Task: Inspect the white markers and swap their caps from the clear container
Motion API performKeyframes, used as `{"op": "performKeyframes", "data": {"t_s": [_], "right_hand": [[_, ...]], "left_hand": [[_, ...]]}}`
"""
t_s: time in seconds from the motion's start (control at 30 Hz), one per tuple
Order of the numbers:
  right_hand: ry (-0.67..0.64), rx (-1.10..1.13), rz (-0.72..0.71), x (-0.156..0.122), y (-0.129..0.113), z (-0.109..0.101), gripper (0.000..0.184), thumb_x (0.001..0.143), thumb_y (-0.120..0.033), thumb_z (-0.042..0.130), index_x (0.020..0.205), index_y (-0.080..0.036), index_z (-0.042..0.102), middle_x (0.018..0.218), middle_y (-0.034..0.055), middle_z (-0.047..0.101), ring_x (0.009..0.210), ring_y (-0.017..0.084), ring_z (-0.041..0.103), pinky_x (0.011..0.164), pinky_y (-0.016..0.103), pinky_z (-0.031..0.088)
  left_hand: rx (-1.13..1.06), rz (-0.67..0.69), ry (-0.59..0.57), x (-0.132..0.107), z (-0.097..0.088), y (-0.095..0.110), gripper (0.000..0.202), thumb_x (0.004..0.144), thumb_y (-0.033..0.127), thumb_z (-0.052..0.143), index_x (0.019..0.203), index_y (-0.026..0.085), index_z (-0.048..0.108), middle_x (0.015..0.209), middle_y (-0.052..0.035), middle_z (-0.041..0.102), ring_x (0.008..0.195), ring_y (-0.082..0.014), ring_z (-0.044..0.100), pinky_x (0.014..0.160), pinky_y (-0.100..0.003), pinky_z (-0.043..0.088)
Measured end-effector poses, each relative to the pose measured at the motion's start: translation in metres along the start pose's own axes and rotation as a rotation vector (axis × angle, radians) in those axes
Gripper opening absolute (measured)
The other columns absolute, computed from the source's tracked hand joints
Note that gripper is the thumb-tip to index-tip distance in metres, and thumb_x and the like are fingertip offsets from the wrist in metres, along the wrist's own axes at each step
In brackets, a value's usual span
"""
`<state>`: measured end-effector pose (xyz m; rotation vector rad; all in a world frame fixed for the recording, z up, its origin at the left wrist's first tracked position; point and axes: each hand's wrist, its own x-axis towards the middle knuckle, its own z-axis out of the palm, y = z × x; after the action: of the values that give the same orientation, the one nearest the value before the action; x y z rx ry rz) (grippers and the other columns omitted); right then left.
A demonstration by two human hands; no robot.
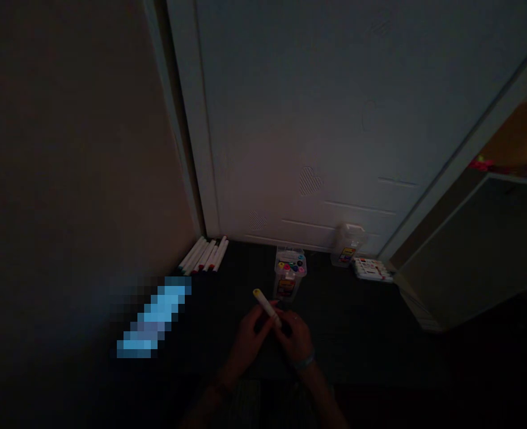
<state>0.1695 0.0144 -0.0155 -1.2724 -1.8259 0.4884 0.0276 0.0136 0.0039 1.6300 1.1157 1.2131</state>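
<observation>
A white marker (266,304) with a yellow end is tilted up to the left between my two hands. My right hand (295,335) grips its lower part, with the fingers closed round it. From the other side, my left hand (251,335) pinches the marker near its middle; the dim light blurs the exact finger contact. Just beyond the hands stands a clear plastic box (287,287) with its lid up, holding several markers with coloured ends.
Several white markers (204,255) lie in a row at the back left of the dark table (344,333). At the back right, a second clear box (348,245) stands beside a stack of markers (373,269). A bright pixelated patch (154,319) covers something at left.
</observation>
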Motion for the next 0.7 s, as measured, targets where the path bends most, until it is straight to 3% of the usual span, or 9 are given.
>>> {"op": "performKeyframes", "data": {"t_s": [0.2, 0.33, 0.53, 0.6, 0.7], "right_hand": [[-0.06, 0.156, 0.018, -0.002, -0.01, -0.007, 0.027, 0.084, -0.029, 0.052, 0.108, -0.025, 0.062, 0.1, 0.0051, 0.067, 0.09, 0.02, 0.061, 0.081, 0.031, 0.046], [0.01, 0.347, 0.099, -0.003, -0.012, -0.012, 0.026, 0.087, -0.034, 0.046, 0.102, -0.021, 0.064, 0.095, 0.0046, 0.067, 0.088, 0.019, 0.061, 0.078, 0.029, 0.046], [0.19, 0.531, 0.304, 0.0, -0.003, -0.014, 0.026, 0.082, -0.04, 0.052, 0.087, -0.017, 0.063, 0.065, 0.0002, 0.061, 0.062, 0.014, 0.056, 0.058, 0.023, 0.043], [0.226, 0.607, 0.366, 0.001, 0.001, -0.014, 0.027, 0.079, -0.041, 0.055, 0.086, -0.016, 0.062, 0.06, -0.001, 0.058, 0.059, 0.013, 0.054, 0.055, 0.022, 0.042], [0.301, 0.684, 0.437, 0.001, 0.007, -0.015, 0.03, 0.076, -0.043, 0.058, 0.087, -0.016, 0.061, 0.062, -0.001, 0.057, 0.058, 0.013, 0.053, 0.054, 0.022, 0.041]], "left_hand": [[-0.219, -0.099, 0.21, 0.0, -0.003, 0.009, 0.054, 0.082, 0.032, 0.05, 0.131, 0.022, 0.029, 0.099, -0.0037, 0.062, 0.092, -0.0164, 0.06, 0.087, -0.033, 0.046], [-0.277, -0.147, 0.33, -0.003, -0.003, 0.011, 0.055, 0.083, 0.033, 0.049, 0.13, 0.023, 0.022, 0.091, -0.0019, 0.061, 0.082, -0.0144, 0.06, 0.077, -0.029, 0.048], [-0.249, -0.125, 0.361, 0.0, -0.009, 0.011, 0.025, 0.084, 0.04, 0.045, 0.1, 0.02, 0.044, 0.074, 0.0023, 0.059, 0.061, -0.0112, 0.056, 0.062, -0.024, 0.045], [-0.208, -0.13, 0.355, 0.001, -0.01, 0.012, 0.024, 0.084, 0.043, 0.044, 0.086, 0.019, 0.048, 0.065, 0.0031, 0.056, 0.058, -0.0114, 0.054, 0.057, -0.022, 0.043], [-0.17, -0.138, 0.312, 0.002, -0.01, 0.015, 0.028, 0.082, 0.045, 0.045, 0.083, 0.018, 0.051, 0.064, 0.0017, 0.056, 0.059, -0.013, 0.055, 0.058, -0.023, 0.043]]}}
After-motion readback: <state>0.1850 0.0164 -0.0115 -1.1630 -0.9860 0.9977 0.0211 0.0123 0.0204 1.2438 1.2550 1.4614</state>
